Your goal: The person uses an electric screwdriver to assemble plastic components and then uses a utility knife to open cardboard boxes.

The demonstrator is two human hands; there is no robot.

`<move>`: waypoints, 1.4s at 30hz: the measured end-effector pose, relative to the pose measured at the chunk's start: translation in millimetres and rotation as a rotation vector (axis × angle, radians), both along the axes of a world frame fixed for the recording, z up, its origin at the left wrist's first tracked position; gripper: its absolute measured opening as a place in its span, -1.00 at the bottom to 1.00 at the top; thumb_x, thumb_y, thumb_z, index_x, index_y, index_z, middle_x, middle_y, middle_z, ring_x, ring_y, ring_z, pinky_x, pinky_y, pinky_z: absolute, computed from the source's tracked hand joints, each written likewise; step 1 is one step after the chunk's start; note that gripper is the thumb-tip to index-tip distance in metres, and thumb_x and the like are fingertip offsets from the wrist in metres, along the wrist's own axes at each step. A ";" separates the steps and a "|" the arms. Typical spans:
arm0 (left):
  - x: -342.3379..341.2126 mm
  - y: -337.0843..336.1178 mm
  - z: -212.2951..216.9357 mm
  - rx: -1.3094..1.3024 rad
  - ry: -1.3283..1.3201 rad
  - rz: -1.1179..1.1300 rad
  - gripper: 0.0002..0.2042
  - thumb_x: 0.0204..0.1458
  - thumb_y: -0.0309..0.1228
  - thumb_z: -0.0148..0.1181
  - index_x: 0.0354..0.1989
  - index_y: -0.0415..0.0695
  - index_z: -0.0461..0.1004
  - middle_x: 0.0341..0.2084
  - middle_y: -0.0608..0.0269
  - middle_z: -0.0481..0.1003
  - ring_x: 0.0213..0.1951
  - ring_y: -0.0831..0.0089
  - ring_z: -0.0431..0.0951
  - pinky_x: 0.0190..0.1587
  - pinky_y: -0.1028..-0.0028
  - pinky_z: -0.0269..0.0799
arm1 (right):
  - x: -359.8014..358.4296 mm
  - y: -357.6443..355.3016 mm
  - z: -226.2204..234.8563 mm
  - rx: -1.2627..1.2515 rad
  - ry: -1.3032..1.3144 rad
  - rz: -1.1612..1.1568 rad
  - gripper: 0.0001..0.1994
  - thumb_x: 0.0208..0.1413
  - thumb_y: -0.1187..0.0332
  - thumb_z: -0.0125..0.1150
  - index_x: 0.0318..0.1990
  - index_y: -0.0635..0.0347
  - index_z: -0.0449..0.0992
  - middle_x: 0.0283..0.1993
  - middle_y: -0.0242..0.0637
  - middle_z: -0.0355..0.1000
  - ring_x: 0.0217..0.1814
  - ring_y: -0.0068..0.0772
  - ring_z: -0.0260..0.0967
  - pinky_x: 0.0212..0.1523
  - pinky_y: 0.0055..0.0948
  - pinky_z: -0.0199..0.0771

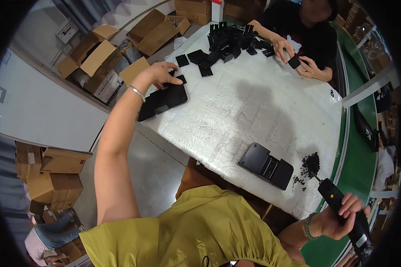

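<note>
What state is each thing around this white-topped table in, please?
Electric screwdriver: held, tip beside the screws
Right hand: closed around the screwdriver
Left hand: over black pieces, grip unclear
Screws: loose, piled, some scattered
Near black housing: lying flat, unheld
Black parts: heaped, some strewn
Cardboard box beyond the table: open

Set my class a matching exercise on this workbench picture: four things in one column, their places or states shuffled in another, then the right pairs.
Things:
1. screwdriver
2. small black screws
3. bangle
4. left hand

Places or states:
A. silver-coloured, worn around a wrist
B. close to a long black casing
C. held in the right hand
D. loosely heaped on the white tabletop

Pairs: 1-C, 2-D, 3-A, 4-B
</note>
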State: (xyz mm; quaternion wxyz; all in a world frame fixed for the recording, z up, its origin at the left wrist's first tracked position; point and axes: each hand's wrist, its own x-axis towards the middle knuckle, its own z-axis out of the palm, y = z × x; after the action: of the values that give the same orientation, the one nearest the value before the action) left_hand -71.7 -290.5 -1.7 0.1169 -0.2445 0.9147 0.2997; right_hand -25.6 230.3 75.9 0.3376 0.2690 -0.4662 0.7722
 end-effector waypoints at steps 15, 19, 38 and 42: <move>-68.6 110.4 5.7 0.729 0.456 -0.216 -0.66 -0.03 -0.56 0.10 -0.02 -0.14 0.34 -0.29 0.29 0.49 -0.31 0.60 0.47 -0.20 0.55 0.45 | 7.7 -2.0 -3.0 0.060 -0.035 -0.003 -0.64 -0.10 0.45 -0.01 -0.07 0.23 0.22 -0.65 -0.47 0.08 -0.65 -0.64 0.03 -0.51 -0.61 0.05; -46.4 156.4 24.5 0.993 0.412 -0.265 -0.64 0.03 -0.55 0.04 0.03 -0.10 0.22 -0.21 0.16 0.48 -0.25 0.47 0.52 -0.21 0.53 0.50 | 13.3 2.6 -3.1 0.034 -0.029 -0.021 -0.63 -0.11 0.44 -0.03 -0.06 0.22 0.21 -0.65 -0.48 0.08 -0.68 -0.64 0.02 -0.51 -0.61 0.06; 30.6 293.1 -15.3 0.810 0.357 -0.387 -0.76 -0.15 -0.59 0.23 -0.25 -0.20 0.46 -0.53 0.39 0.40 -0.46 0.70 0.39 -0.40 0.66 0.35 | 32.1 33.1 -11.9 0.070 -0.147 0.091 -0.66 -0.17 0.46 -0.02 -0.13 0.17 0.23 -0.64 -0.55 0.14 -0.62 -0.67 0.08 -0.41 -0.57 0.08; 39.1 297.7 -19.5 0.673 0.391 -0.477 -0.76 -0.18 -0.60 0.23 -0.27 -0.19 0.47 -0.50 0.30 0.41 -0.48 0.63 0.41 -0.42 0.64 0.38 | 33.0 33.8 -13.5 0.068 -0.156 0.101 -0.66 -0.17 0.46 -0.01 -0.14 0.17 0.23 -0.64 -0.55 0.14 -0.62 -0.67 0.08 -0.41 -0.57 0.09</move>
State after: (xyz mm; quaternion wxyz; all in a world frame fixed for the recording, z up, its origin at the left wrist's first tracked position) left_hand -32.5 7.3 -21.2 0.0809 0.0859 0.8021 0.5854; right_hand 7.4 264.1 62.4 0.2516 0.2425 -0.5029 0.7906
